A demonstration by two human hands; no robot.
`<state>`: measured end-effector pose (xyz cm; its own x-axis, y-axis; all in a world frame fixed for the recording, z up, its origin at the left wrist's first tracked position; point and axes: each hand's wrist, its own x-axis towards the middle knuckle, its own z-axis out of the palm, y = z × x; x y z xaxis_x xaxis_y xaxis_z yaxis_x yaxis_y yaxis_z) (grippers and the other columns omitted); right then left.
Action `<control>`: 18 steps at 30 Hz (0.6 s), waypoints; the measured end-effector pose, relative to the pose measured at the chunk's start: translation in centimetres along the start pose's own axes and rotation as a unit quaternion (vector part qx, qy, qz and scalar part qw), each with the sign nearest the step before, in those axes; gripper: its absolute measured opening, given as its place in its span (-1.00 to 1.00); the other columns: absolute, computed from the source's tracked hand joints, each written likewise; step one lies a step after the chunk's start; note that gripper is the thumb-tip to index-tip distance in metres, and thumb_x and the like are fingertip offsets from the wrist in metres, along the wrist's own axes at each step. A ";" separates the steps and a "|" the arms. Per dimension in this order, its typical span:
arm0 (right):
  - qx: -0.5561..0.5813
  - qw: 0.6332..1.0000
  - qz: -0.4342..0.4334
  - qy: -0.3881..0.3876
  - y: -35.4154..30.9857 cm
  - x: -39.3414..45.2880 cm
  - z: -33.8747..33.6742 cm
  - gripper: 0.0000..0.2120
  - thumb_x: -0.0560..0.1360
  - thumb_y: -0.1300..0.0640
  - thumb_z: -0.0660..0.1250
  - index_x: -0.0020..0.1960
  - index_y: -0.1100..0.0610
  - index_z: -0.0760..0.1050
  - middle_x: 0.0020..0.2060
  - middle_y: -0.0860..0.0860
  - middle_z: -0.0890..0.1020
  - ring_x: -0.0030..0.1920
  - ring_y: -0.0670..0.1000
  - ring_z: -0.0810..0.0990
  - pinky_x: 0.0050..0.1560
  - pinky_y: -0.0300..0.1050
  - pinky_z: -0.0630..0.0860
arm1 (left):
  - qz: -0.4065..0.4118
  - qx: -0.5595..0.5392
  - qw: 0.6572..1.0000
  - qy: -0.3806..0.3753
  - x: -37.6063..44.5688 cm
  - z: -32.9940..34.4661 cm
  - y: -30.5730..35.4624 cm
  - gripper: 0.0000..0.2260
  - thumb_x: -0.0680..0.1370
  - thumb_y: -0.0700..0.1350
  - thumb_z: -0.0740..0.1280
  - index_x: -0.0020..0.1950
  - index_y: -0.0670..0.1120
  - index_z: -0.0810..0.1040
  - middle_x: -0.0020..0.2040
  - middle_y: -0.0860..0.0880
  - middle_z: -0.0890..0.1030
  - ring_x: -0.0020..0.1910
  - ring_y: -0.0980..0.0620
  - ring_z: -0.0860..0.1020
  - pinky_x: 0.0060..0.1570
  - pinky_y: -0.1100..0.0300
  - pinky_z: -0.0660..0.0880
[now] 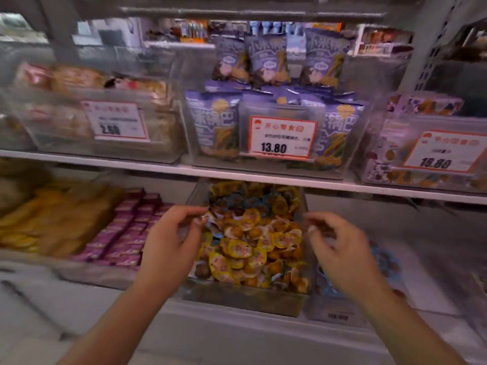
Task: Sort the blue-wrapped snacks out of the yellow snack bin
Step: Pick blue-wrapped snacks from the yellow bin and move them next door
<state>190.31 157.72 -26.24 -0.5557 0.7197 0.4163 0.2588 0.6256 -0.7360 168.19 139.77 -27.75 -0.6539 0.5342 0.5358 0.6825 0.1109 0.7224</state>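
A clear bin (245, 299) on the lower shelf is heaped with yellow-wrapped snacks (239, 248). A few blue-wrapped snacks (238, 201) lie among them near the back, and one more shows at the left edge. My left hand (168, 243) is at the bin's left wall, fingers and thumb curled over its rim. My right hand (340, 248) is at the right wall, pinching that rim the same way. The view is motion-blurred.
Right of it stands another clear bin (334, 312) with blue-wrapped snacks (384, 259). To the left lie purple packets (126, 233) and yellow packs (39, 222). The upper shelf (263, 177) juts over the bin's back, carrying bins of purple bags and price tags.
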 end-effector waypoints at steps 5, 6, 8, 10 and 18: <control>-0.137 0.976 -0.033 -0.163 -3.3 4.0 6.8 -0.51 0.52 -0.06 0.36 0.43 -0.07 0.40 0.28 -0.02 0.52 0.26 0.00 0.52 0.25 -0.19 0.43 | 0.019 0.003 0.999 0.031 0.4 -0.9 -2.0 -0.75 0.55 -0.24 0.32 0.08 0.10 0.59 -0.01 0.16 0.58 0.01 0.27 0.53 -0.05 0.50 0.37; -0.160 0.965 -0.028 -0.207 -3.6 5.5 8.2 -0.44 0.52 -0.11 0.36 0.48 -0.09 0.33 0.36 0.00 0.49 0.33 0.03 0.48 0.30 -0.20 0.39 | 0.011 -0.017 0.999 0.031 0.6 -0.8 -2.2 -0.77 0.54 -0.20 0.29 0.08 0.10 0.59 0.01 0.16 0.58 0.03 0.25 0.54 -0.03 0.46 0.40; -0.184 0.945 -0.016 -0.270 -3.8 8.5 10.8 -0.36 0.52 -0.17 0.35 0.54 -0.10 0.24 0.47 0.00 0.40 0.45 0.05 0.36 0.38 -0.23 0.28 | -0.006 -0.054 0.998 0.033 0.9 -0.6 -2.4 -0.77 0.53 -0.15 0.26 0.08 0.11 0.59 0.02 0.17 0.56 0.05 0.22 0.54 0.00 0.40 0.43; -0.220 0.926 -0.007 -0.308 -3.4 11.0 13.3 -0.34 0.52 -0.20 0.33 0.56 -0.13 0.19 0.54 0.01 0.27 0.52 0.06 0.24 0.47 -0.15 0.21 | -0.032 -0.076 0.996 0.033 1.3 -0.3 -2.7 -0.76 0.54 -0.18 0.26 0.07 0.13 0.59 0.02 0.17 0.55 0.04 0.21 0.54 0.01 0.30 0.47; -0.305 0.876 -0.045 -0.370 -2.8 15.1 18.6 -0.28 0.45 -0.25 0.36 0.54 -0.14 0.22 0.56 0.07 0.17 0.55 0.17 0.13 0.50 0.14 0.18 | -0.061 -0.114 0.992 0.010 1.9 -0.3 -2.1 -0.75 0.50 -0.08 0.22 0.07 0.18 0.57 0.05 0.27 0.50 0.09 0.28 0.50 0.02 0.31 0.47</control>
<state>166.47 161.18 -27.82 -0.8971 0.4084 -0.1685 0.4368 0.8768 -0.2010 165.44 140.26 -28.09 -0.7358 0.5106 0.4448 0.5076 -0.0188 0.8614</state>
